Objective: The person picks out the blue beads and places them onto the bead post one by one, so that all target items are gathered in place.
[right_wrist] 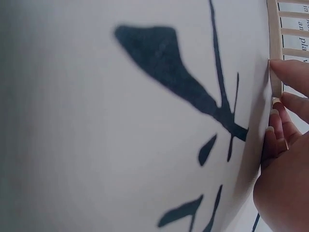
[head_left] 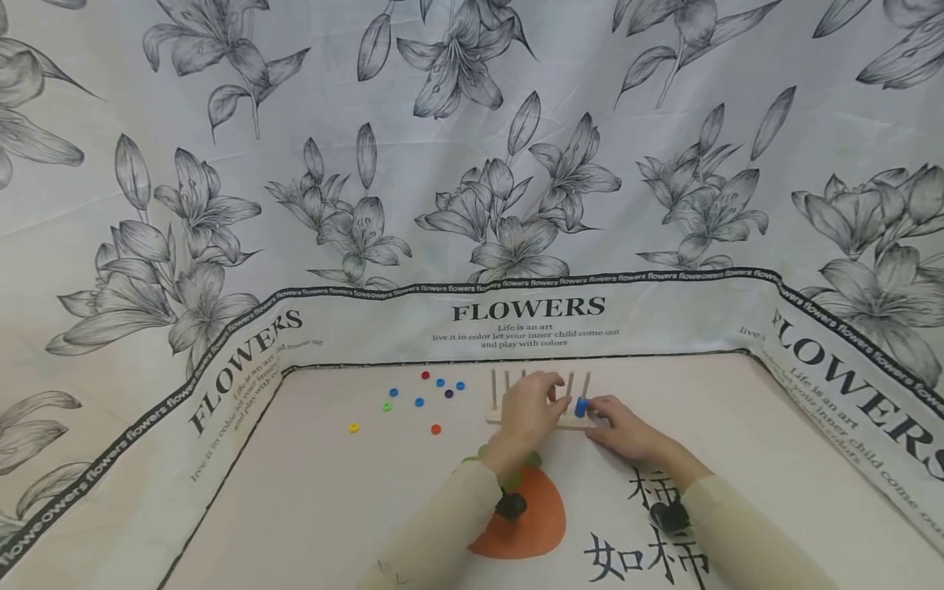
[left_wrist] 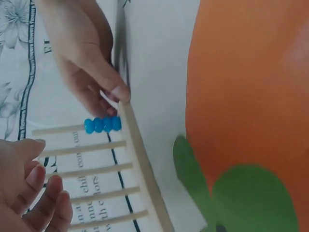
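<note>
A wooden rack (left_wrist: 140,157) with a row of upright pegs stands at the far side of the table. Several blue beads (left_wrist: 103,124) are stacked at the foot of its rightmost peg (head_left: 587,383); the other pegs in the left wrist view are bare. My right hand (head_left: 627,430) pinches the right end of the rack's base between thumb and fingers. Over the rack, my left hand (head_left: 527,410) is close to the peg tops, its fingers loosely bent, thumb apart, nothing between them. From the head, that hand hides the middle pegs.
Loose beads lie scattered left of the rack, among them a yellow bead (head_left: 354,428), a green bead (head_left: 387,406) and an orange-red bead (head_left: 436,429). A printed cloth with an orange fruit picture (head_left: 527,524) covers the table. Flowered fabric (head_left: 527,324) rises behind it.
</note>
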Motion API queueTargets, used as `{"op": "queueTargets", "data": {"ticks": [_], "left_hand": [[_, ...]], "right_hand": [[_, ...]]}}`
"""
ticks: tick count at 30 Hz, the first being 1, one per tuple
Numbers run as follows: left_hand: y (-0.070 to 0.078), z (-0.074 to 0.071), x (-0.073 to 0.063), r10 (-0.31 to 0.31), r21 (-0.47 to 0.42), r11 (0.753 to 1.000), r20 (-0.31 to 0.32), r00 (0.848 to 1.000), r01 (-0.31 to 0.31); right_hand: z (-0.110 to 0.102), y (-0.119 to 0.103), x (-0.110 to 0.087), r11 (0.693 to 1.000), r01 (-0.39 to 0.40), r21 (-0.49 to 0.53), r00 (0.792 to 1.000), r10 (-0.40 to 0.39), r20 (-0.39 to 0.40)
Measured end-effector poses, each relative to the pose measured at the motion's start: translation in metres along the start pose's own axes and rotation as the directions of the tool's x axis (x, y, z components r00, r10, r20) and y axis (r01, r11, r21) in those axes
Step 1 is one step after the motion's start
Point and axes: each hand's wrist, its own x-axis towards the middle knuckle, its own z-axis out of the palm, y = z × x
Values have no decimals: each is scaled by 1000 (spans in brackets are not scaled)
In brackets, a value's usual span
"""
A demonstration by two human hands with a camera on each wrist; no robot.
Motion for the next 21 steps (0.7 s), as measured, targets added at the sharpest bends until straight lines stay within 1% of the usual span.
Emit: {"op": "queueTargets", "data": {"ticks": [4, 6, 10, 13, 16, 20, 21], "left_hand": [[-11, -17, -6, 11, -51, 999, 21, 1000, -10], [-19, -25, -9, 22, -68, 998, 20, 1000, -20], [-36, -41, -16, -1, -108, 994, 30, 1000, 5], [-56, -51, -22, -44, -135, 990, 30, 999, 48], [-80, -58, -28, -97, -130, 987, 19, 995, 98], [-111, -66, -35, -177, -111, 978, -6, 984, 175], [-118, -68, -37, -196, -110, 975, -12, 980, 194]], "right_hand": [[1, 5, 2, 1000, -2, -1, 1000, 2, 1], [0, 2, 0, 1000, -1, -10, 1000, 1, 9], [-2, -3, -4, 1000, 2, -5, 1000, -2, 16], [-3, -6, -5, 1000, 12, -4, 1000, -12, 21], [-3, -6, -4, 1000, 3, -7, 1000, -3, 24], [-2, -7, -5, 1000, -12, -13, 1000, 12, 21], [-2, -6, -5, 1000, -4, -20, 1000, 5, 22]]}}
